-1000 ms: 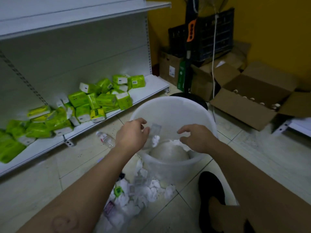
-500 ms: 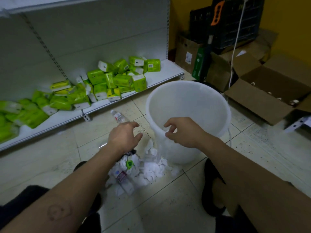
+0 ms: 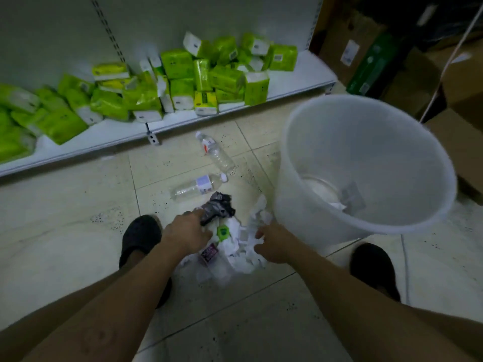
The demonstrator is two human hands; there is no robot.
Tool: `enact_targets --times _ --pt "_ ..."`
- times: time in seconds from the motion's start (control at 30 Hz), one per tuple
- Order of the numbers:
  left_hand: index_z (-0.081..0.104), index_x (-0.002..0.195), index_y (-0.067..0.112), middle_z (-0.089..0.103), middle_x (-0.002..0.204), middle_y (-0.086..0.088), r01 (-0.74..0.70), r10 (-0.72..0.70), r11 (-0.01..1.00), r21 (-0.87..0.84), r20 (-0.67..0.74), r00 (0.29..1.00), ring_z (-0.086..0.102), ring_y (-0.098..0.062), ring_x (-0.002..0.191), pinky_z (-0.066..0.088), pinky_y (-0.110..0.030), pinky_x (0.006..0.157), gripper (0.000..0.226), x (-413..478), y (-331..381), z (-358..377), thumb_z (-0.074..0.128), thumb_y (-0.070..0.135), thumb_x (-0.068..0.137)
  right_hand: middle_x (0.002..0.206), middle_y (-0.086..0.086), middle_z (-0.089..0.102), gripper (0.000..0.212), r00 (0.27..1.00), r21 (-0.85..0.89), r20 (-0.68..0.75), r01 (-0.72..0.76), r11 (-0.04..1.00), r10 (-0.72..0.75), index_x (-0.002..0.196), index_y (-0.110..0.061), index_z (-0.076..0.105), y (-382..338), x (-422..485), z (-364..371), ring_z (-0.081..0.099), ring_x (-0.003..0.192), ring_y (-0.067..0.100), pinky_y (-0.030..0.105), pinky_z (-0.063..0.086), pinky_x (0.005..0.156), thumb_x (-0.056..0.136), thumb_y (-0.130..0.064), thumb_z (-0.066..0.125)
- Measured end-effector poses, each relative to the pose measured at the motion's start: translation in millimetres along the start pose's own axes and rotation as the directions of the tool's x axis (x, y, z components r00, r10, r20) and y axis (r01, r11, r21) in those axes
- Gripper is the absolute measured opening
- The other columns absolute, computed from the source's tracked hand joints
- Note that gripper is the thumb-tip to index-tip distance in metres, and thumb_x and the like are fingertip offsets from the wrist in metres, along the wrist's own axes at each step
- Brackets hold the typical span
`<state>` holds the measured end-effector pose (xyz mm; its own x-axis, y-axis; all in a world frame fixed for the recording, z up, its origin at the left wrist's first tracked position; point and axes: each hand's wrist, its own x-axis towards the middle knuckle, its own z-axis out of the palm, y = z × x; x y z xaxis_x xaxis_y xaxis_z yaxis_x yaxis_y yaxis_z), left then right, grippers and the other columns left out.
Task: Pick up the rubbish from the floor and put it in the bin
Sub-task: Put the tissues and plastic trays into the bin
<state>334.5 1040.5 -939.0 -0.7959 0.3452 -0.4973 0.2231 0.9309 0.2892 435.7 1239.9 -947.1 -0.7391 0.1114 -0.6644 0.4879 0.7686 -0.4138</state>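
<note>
A heap of crumpled white paper (image 3: 236, 253) lies on the tiled floor, with a green scrap (image 3: 223, 231), a purple wrapper (image 3: 209, 252) and a dark grey crumpled bag (image 3: 219, 207) in it. My left hand (image 3: 187, 232) rests on the heap's left side, fingertips touching the grey bag. My right hand (image 3: 274, 245) is at the heap's right side, fingers spread over the paper. The translucent white bin (image 3: 308, 205) stands just right of the heap, with some white rubbish at its bottom. Two clear plastic bottles (image 3: 197, 186) (image 3: 215, 151) lie behind the heap.
A low white shelf (image 3: 117, 131) full of green tissue packs runs along the back. Cardboard boxes (image 3: 428, 79) stand at the right behind the bin. My dark shoes (image 3: 141, 237) (image 3: 372, 267) flank the heap.
Both hands have dropped from the bin's rim down to the heap on the floor. The view has tilted downward, and the two bottles have come into sight.
</note>
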Motion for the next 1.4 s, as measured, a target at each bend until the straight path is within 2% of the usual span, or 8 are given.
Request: enact_targets --times 0.23,0.37,0.43,0.53,0.8,0.93,1.03,1.4 --pt "0.049 0.134 0.027 0.047 0.133 -0.015 -0.004 0.005 0.999 0.04 -0.006 1.0 0.045 -0.035 0.121 0.045 -0.045 0.096 0.05 98.0 -19.8 53.3 0.056 0.039 0.086 0.115 0.018 0.063 0.032 0.99 -0.012 -0.138 -0.033 0.999 0.031 0.112 0.0 0.063 29.2 121.7 26.8 0.058 0.108 0.031 0.031 0.043 0.089 0.09 -0.021 0.053" --pt "0.048 0.133 0.044 0.021 0.157 -0.013 -0.009 0.004 0.996 0.084 0.066 0.998 0.017 -0.037 0.143 0.025 -0.053 0.11 0.045 148.6 -33.3 78.7 0.051 0.047 0.088 0.149 0.024 0.024 0.058 0.984 -0.016 -0.135 -0.119 0.993 0.116 0.142 -0.029 0.035 38.1 184.0 36.6 0.031 0.133 0.038 0.043 0.028 0.11 0.087 -0.037 0.054" --pt "0.048 0.132 0.044 0.026 0.154 -0.012 -0.028 0.017 0.996 0.088 0.127 0.992 0.026 -0.037 0.139 0.027 -0.055 0.108 0.044 162.5 -43.6 91.9 0.049 0.049 0.088 0.155 0.021 0.007 0.065 0.977 -0.024 -0.095 -0.192 0.981 0.189 0.145 -0.037 0.024 43.4 209.1 41.8 0.017 0.139 0.039 0.049 0.018 0.114 0.086 -0.044 0.051" --pt "0.047 0.133 0.041 0.033 0.149 -0.006 -0.057 0.027 0.987 0.153 0.186 0.982 0.039 -0.035 0.13 0.032 -0.053 0.103 0.049 166.9 -55.5 110.9 0.051 0.05 0.085 0.15 0.018 0.025 0.058 0.974 -0.069 0.011 -0.224 0.972 0.225 0.143 -0.018 0.032 49.0 223.9 52.7 0.028 0.135 0.036 0.046 0.022 0.113 0.09 -0.037 0.047" --pt "0.058 0.12 0.03 0.053 0.125 -0.004 -0.048 0.044 0.996 0.079 0.061 0.997 0.05 -0.028 0.113 0.038 -0.043 0.089 0.037 137.4 -57.3 101.6 0.055 0.039 0.084 0.148 0.009 0.037 0.05 0.986 -0.054 -0.105 -0.133 0.99 0.127 0.14 -0.013 0.037 30.3 173.7 69.3 0.034 0.134 0.027 0.049 0.019 0.116 0.094 -0.032 0.043" --pt "0.065 0.106 0.029 0.062 0.111 -0.003 -0.048 0.05 0.999 0.019 -0.131 0.99 0.056 -0.025 0.104 0.039 -0.039 0.087 0.024 113.9 -40.6 69.4 0.059 0.032 0.083 0.109 0.014 0.064 0.02 0.963 0.177 -0.258 -0.03 0.984 0.076 0.081 -0.01 0.062 15.3 137.8 56.4 0.057 0.097 0.021 0.039 0.044 0.098 0.092 -0.021 0.05" --pt "0.063 0.103 0.031 0.062 0.107 0.001 -0.076 0.075 0.997 0.002 -0.153 0.985 0.056 -0.023 0.103 0.037 -0.037 0.086 0.021 90.9 -26.6 38.8 0.063 0.034 0.082 0.125 0.008 0.062 0.037 0.952 0.257 -0.293 -0.007 0.966 0.085 0.121 -0.01 0.061 1.3 105.8 38.9 0.058 0.112 0.021 0.029 0.042 0.1 0.088 -0.026 0.06" --pt "0.037 0.134 0.026 0.066 0.109 -0.01 -0.176 0.133 0.976 -0.131 -0.289 0.948 0.062 -0.032 0.096 0.049 -0.037 0.08 0.057 -30.1 23.0 -68.0 0.065 0.022 0.084 0.102 0.014 0.068 0.032 0.857 0.288 -0.507 0.265 0.92 -0.088 0.113 -0.009 0.066 -49.4 -33.9 -56.8 0.064 0.082 0.023 0.026 0.051 0.076 0.082 -0.002 0.062"
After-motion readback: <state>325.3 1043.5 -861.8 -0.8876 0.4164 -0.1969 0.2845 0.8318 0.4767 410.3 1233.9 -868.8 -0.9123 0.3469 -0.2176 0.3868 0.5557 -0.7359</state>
